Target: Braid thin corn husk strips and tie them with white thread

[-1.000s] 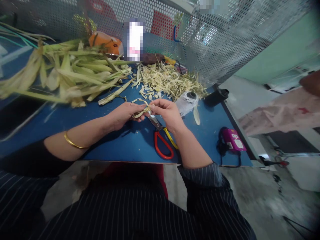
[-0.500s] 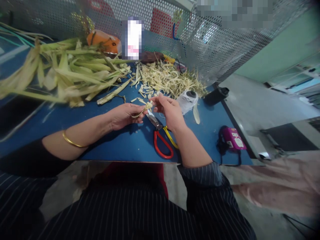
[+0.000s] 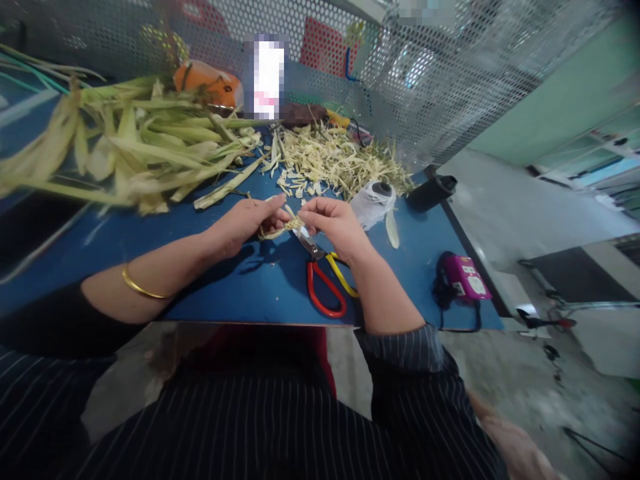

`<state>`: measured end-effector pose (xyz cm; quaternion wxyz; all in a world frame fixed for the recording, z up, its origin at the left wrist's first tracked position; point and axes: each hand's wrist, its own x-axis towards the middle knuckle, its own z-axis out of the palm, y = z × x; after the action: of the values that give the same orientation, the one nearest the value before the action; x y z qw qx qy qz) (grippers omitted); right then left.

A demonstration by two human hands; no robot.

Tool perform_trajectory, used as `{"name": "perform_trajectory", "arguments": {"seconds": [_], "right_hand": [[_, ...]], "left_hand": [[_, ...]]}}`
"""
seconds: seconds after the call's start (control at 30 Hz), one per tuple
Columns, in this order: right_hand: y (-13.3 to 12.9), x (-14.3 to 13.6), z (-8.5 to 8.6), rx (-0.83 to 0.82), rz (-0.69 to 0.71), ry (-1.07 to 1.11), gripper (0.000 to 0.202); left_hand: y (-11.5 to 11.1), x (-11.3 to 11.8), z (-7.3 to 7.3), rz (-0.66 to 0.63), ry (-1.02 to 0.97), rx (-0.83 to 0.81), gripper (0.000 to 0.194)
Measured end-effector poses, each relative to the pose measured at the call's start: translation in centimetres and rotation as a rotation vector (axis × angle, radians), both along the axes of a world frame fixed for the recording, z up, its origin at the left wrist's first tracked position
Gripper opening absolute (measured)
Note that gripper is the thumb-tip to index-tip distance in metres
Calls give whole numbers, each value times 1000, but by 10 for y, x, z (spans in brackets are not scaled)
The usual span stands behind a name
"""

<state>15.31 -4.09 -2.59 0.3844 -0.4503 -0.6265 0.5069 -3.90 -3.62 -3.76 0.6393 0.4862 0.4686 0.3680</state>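
Observation:
A small knotted or plaited piece of pale corn husk (image 3: 291, 225) lies between my two hands, above the scissors' tip. My left hand (image 3: 253, 223) has its fingers curled on the left end, thumb raised, a loose strand trailing below. The thumb and fingers of my right hand (image 3: 333, 225) pinch its right end. Below them, scissors (image 3: 320, 267) with one red and one yellow handle lie on the blue table (image 3: 235, 293), blades pointing up to the husk piece. The fingertips partly hide the husk.
Long green corn husks (image 3: 150, 143) are heaped at the left, cut husk strips (image 3: 345, 160) at the back. On the right are a white thread spool (image 3: 373, 203), a black cylinder (image 3: 433, 192) and a magenta box (image 3: 466, 277). A perforated metal screen (image 3: 425, 87) stands behind.
My left hand has shifted slightly left and its thumb has lifted. My right fingers have come down onto the husk piece. A blurred person at the right has moved mostly out of view.

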Motion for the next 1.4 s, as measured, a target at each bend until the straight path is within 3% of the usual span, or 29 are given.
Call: {"name": "perform_trajectory", "arguments": {"seconds": [0.13, 0.17, 0.2, 0.33, 0.4, 0.5, 0.6, 0.7, 0.83, 1.0, 1.13, 1.27, 1.4], "right_hand": [[-3, 1, 0, -215, 269, -81, 19], [-2, 1, 0, -232, 277, -69, 20], [0, 2, 0, -210, 223, -28, 21], [11, 10, 7, 27, -225, 177, 35], [14, 13, 10, 59, -287, 165, 43], [12, 12, 8, 63, -219, 98, 42], [8, 7, -1, 127, -93, -120, 33], [6, 6, -6, 280, -68, -515, 20], [4, 15, 1, 361, -20, -929, 18], [-17, 27, 17, 267, 69, -1101, 35], [-50, 31, 22, 266, 65, -1238, 47], [-84, 35, 12, 221, 97, -1357, 45], [-103, 36, -3, 276, 45, -1382, 60]], "left_hand": [[11, -6, -1, 238, -41, 28, 34], [13, -7, -1, 278, -45, 28, 31], [15, -8, -2, 309, -46, 36, 28], [17, -8, -4, 365, -30, 101, 19], [16, -8, -5, 365, -25, 121, 18], [16, -8, -5, 353, -17, 133, 17], [17, -8, -5, 353, 3, 159, 14], [18, -9, -2, 368, 43, 202, 11], [23, -14, 3, 411, 105, 252, 7], [36, -28, 1, 416, 303, 464, 8], [42, -42, 2, 350, 664, 695, 14], [45, -53, 10, 299, 891, 793, 17], [50, -66, 19, 377, 865, 758, 13]]}}
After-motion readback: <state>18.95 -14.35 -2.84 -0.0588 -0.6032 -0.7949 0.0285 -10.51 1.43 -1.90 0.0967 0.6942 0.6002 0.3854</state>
